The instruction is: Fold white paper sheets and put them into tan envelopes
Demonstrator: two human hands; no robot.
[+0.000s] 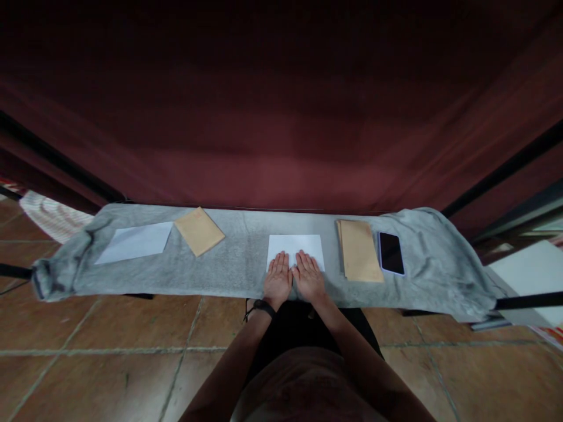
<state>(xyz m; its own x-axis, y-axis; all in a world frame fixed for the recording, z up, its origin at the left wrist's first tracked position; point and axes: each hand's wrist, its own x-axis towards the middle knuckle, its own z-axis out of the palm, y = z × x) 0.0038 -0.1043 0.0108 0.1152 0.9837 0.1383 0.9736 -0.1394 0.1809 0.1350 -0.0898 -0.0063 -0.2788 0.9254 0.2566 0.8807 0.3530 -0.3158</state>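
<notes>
A white sheet of paper [294,241] lies in front of me on a grey cloth, its near edge partly covered by my hands. My left hand [278,276] rests flat on the sheet's lower left part, fingers stretched forward. Beside it my right hand [308,276] also lies flat on the paper, palm down, the thumbs close together. Neither hand grips anything. Right of the sheet is a small stack of brown paper envelopes [361,251]. Another brown envelope [199,231] lies turned at an angle to the left, near a white paper [136,241].
The grey cloth [241,275] covers a long narrow surface. A phone [391,253] with a dark screen lies right of the envelope stack. A dark red curtain [281,176] hangs behind, with black bars on both sides. Tiled floor [132,375] shows below.
</notes>
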